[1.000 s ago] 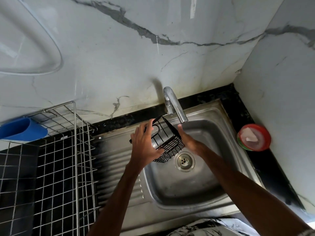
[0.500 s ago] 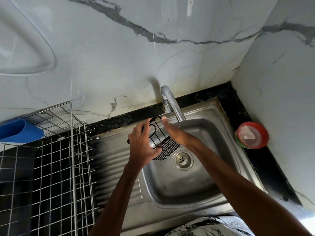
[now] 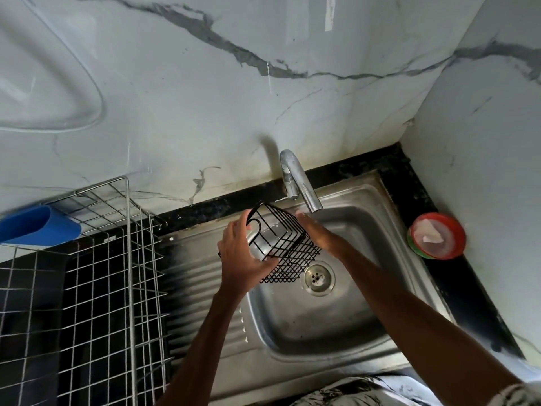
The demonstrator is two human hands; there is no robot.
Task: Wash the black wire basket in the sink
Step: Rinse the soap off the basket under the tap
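- the left hand (image 3: 244, 259) grips the basket (image 3: 282, 244) from its left side, fingers curled over the rim and thumb under the lower edge, so the basket is tilted with its open top facing up and toward the wall.
- the right hand (image 3: 317, 235) lies flat and spread against the basket's right wall, fingers straight, pressing or rubbing rather than pinching.
- the basket hangs in the air between the two hands, above the left part of the sink (image 3: 366, 326), with the drain (image 3: 318, 277) just below and right of the grip.
- the tap (image 3: 298, 183) spout ends just above and right of the right fingertips; i cannot tell whether water is running, since no clear stream shows.
- no soap suds or sponge are visible on the basket or hands, so the wash looks early or mid-way: handling and rubbing are under way.
- judged still to do: go round the other sides and the mesh bottom, rinse, shake off water, and set it down, perhaps in the rack (image 3: 117, 259) left of the grip.
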